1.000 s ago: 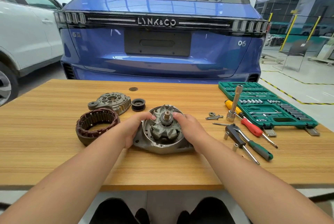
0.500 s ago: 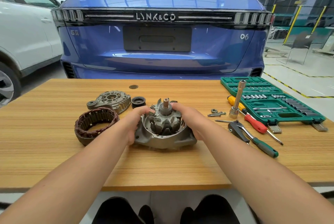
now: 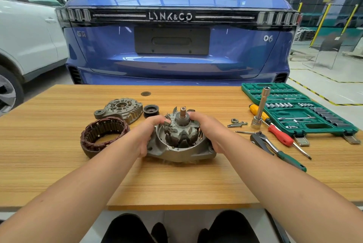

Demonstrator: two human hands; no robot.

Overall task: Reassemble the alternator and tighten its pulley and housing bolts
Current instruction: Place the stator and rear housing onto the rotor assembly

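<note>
Gripping the rotor [image 3: 179, 129] from both sides: left hand [image 3: 146, 134] fingers [image 3: 160, 120] curled onto its left claw poles, right hand [image 3: 209, 132] fingers [image 3: 193, 115] curled over the upper right. Seated in the front housing [image 3: 181, 152] at mid-table, shaft [image 3: 183, 110] pointing up and tilted slightly away, long axis near vertical. Housing tipped, near edge just off the table [image 3: 176, 183], its side lugs covered by the palms. Lying left of it, the stator ring [image 3: 103, 134], flat, opening up. Resting behind that, the rear cover [image 3: 119, 110] and, just beside it, the pulley [image 3: 150, 110]. Scattered right: nut and bolts [image 3: 236, 123], an upright socket extension [image 3: 260, 109], ratchet [image 3: 275, 148], red screwdriver [image 3: 280, 134], green socket case [image 3: 298, 109]. Lower rotor hidden inside the housing; thumbs not clearly seen.
</note>
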